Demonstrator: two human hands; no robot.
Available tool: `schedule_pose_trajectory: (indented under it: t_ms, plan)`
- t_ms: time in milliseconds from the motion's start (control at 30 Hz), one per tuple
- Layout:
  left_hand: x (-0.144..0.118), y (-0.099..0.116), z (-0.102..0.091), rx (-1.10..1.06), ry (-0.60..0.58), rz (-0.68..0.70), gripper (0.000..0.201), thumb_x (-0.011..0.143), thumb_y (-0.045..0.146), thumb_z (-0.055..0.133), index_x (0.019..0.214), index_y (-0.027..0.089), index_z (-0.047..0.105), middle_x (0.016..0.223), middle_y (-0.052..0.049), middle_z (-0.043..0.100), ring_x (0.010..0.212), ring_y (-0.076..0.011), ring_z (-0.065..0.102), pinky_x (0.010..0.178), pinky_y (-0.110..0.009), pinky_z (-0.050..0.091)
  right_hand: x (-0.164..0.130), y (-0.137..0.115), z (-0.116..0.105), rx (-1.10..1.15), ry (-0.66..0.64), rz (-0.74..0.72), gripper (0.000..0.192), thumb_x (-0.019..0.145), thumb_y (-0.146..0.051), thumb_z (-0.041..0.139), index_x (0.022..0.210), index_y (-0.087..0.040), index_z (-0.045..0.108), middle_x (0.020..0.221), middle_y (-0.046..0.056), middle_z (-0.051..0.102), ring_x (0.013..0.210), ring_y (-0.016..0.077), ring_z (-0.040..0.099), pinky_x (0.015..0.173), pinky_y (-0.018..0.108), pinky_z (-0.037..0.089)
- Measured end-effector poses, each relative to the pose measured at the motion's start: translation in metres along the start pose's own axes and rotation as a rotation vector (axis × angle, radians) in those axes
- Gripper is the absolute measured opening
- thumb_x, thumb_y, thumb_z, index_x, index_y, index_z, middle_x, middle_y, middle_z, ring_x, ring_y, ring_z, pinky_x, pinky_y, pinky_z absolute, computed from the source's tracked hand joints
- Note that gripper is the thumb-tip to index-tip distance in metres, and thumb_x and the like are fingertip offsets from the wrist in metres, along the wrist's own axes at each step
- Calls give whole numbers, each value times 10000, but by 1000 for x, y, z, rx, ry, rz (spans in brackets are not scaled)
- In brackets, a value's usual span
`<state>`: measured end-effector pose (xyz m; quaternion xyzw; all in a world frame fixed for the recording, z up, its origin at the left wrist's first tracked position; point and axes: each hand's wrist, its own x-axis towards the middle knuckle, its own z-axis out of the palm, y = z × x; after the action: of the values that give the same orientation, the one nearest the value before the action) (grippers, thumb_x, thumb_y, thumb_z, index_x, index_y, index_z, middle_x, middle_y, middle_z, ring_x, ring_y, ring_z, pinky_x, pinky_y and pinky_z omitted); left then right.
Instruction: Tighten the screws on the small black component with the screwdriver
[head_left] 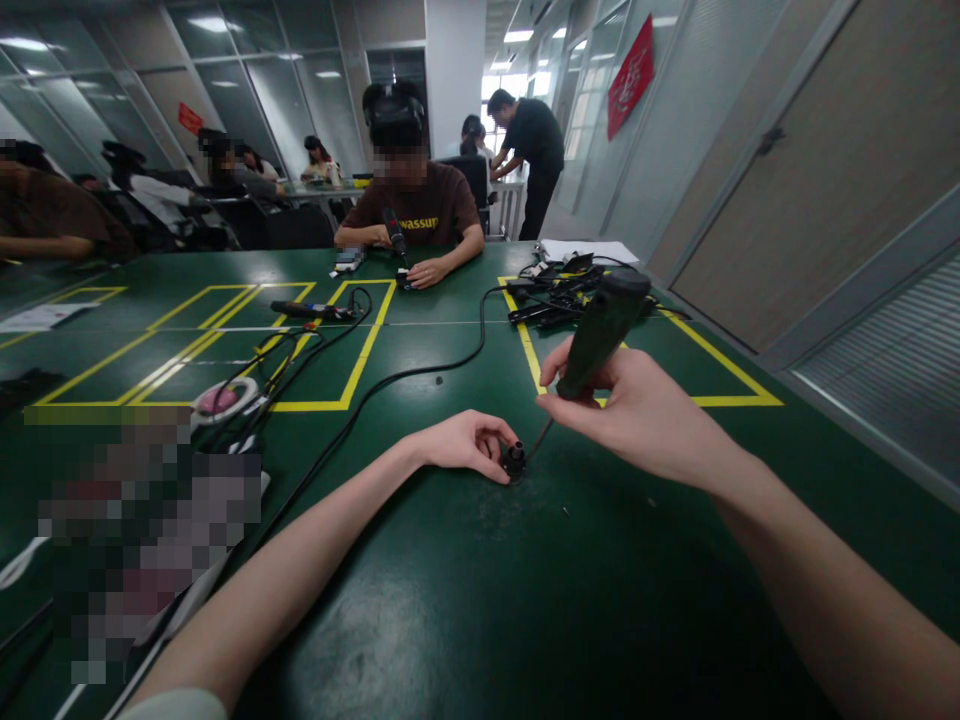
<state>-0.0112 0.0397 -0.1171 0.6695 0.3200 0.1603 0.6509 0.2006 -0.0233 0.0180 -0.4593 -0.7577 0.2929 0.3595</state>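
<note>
Pressing a driver (600, 335) down onto a small black part (514, 460) at frame centre.

Right hand (637, 410) closed around the dark green handle, tool tilted toward the upper right, thin bit meeting the part — left hand (469, 442) curled, thumb and fingers pinching that part against the green table (465, 600). Black cable (420, 375) trailing off to the upper centre; co-worker (416, 215) seated at the far edge.
</note>
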Motion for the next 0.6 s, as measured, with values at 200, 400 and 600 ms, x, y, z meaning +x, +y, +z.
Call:
schedule_pose_trajectory:
  t_ms: [200,400,600]
  plan:
    - [1,-2,0,-9,-1,-1,536,550,260,982,995,130,713,680,39,696,613,-93,635,624,-215,462,0,1,1,4,-5,6,150,733,-251,670,868,-197,633,735,22,650,621,171,578,565,289,473]
    - [1,-1,0,-3,2,-1,541,546,276,981,987,126,707,662,44,687,602,-87,617,616,-210,459,-1,2,1,13,-14,21,174,731,-253,670,890,-200,624,716,7,629,613,167,572,560,284,464]
    - [1,-2,-1,5,2,3,546,549,279,977,1001,129,709,665,42,683,615,-98,631,617,-213,454,-1,1,1,17,-23,26,179,724,-248,667,893,-203,627,712,7,630,614,171,577,561,289,472]
